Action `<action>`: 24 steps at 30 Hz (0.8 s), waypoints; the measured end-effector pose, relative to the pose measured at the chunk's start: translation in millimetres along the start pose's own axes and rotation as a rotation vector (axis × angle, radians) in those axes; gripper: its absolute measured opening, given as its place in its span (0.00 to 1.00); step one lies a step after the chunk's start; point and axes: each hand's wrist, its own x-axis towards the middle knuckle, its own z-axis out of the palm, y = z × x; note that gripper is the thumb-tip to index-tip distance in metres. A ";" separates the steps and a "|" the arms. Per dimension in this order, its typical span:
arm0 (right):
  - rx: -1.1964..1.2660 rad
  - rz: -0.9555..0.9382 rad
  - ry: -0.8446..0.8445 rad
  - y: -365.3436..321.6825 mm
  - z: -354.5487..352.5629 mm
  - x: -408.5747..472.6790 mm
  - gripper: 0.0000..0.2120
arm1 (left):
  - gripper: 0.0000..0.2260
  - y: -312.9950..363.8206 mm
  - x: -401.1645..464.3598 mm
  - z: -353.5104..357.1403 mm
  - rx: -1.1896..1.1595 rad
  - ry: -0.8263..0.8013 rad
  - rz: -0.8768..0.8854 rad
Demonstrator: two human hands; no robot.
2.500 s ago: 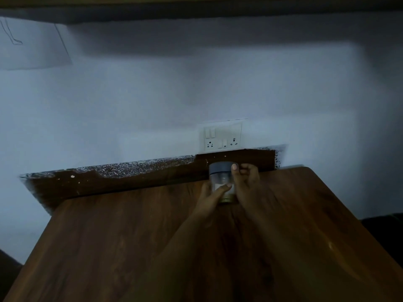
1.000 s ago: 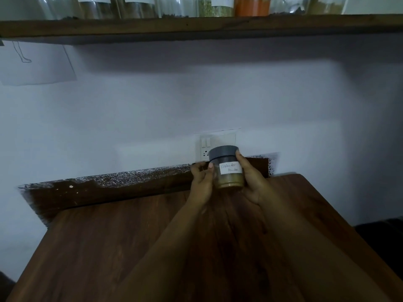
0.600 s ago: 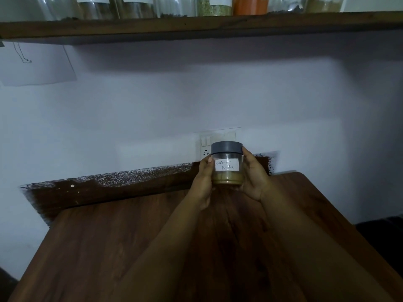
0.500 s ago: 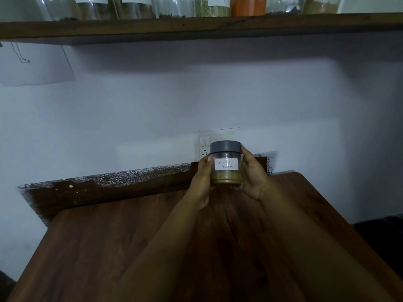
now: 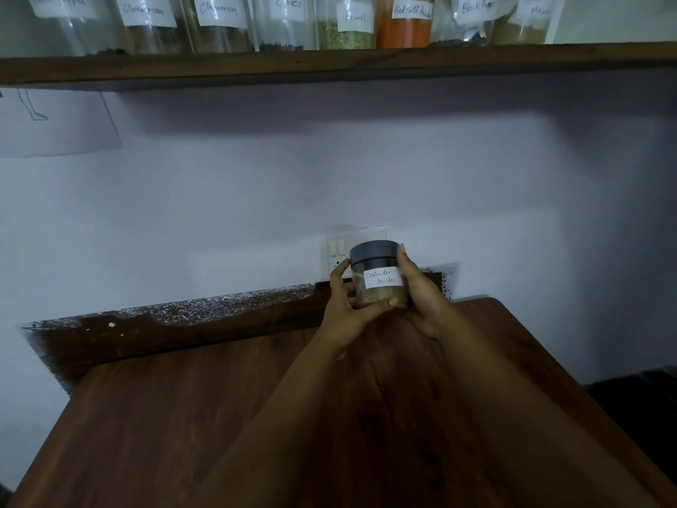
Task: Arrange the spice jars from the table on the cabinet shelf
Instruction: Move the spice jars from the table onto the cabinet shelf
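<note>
i've lifted the coriander powder jar (image 5: pixel 379 278) clear of the table (image 5: pixel 183 416); a moment ago it stood on the wood by the back edge, and now it's in the air in front of the wall socket (image 5: pixel 335 254), upright, its label turned to face me. my left hand (image 5: pixel 344 306) cups it from the left with the thumb under its base, and my right hand (image 5: pixel 421 291) wraps its right side, fingertips up at the dark lid. both hands are closed on the jar. my view has tipped upward too, so the shelf (image 5: pixel 329 64) now shows overhead with its row of labelled jars: cinnamon, cloves, fennel, the red chilli powder jar (image 5: pixel 404 27), black pepper. i see no other jar left on the table, so this looks like the last. next i'd judge it needs raising well up to the shelf, though any free gap there is out of frame.
</note>
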 end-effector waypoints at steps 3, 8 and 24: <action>0.015 0.000 0.026 -2.4 -9.0 -2.0 0.29 | 0.49 1.7 2.0 4.8 0.003 0.013 0.012; 0.070 -0.048 0.095 -13.2 -25.0 -7.2 0.24 | 0.47 14.2 8.1 22.4 0.084 -0.045 0.059; -0.113 -0.393 0.253 -109.6 -93.8 -22.9 0.20 | 0.48 80.1 52.6 130.5 0.361 0.032 0.470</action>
